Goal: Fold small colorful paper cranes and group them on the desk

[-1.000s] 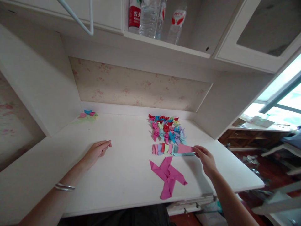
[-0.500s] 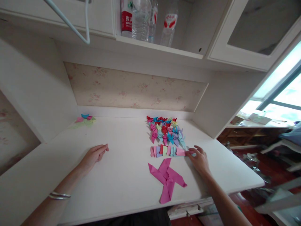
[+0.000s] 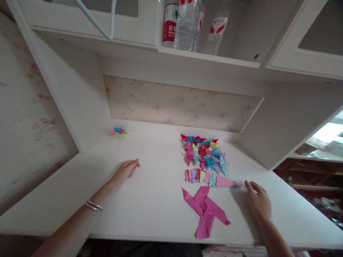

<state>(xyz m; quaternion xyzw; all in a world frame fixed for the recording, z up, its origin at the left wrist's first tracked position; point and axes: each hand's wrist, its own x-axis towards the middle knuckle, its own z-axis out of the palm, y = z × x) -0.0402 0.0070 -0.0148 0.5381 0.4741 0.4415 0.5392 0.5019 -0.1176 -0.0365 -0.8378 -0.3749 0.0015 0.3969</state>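
Observation:
My right hand [image 3: 258, 200] is at the right end of a row of small folded papers [image 3: 202, 176] in pink, purple, red, green and blue. Its fingers are slightly bent and apart, with the fingertips beside the narrow tip of a long pink folded paper [image 3: 226, 181]. I see nothing held in them. My left hand [image 3: 126, 170] rests on the white table, fingers curled together and holding nothing visible. Below the row lies a large magenta folded-paper pinwheel shape [image 3: 205, 210]. Behind it sits a cluster of colourful origami pieces [image 3: 203, 151].
More folded papers [image 3: 118, 132] lie at the table's back left corner. White side panels flank the white table [image 3: 158, 210]. Overhead, a shelf [image 3: 209, 59] holds several plastic bottles [image 3: 184, 28], and a white cable [image 3: 100, 28] hangs at the upper left.
My right hand has drawn away to the right, uncovering the long pink paper's pointed end. My left hand stays about where it was on the table. The view has turned left.

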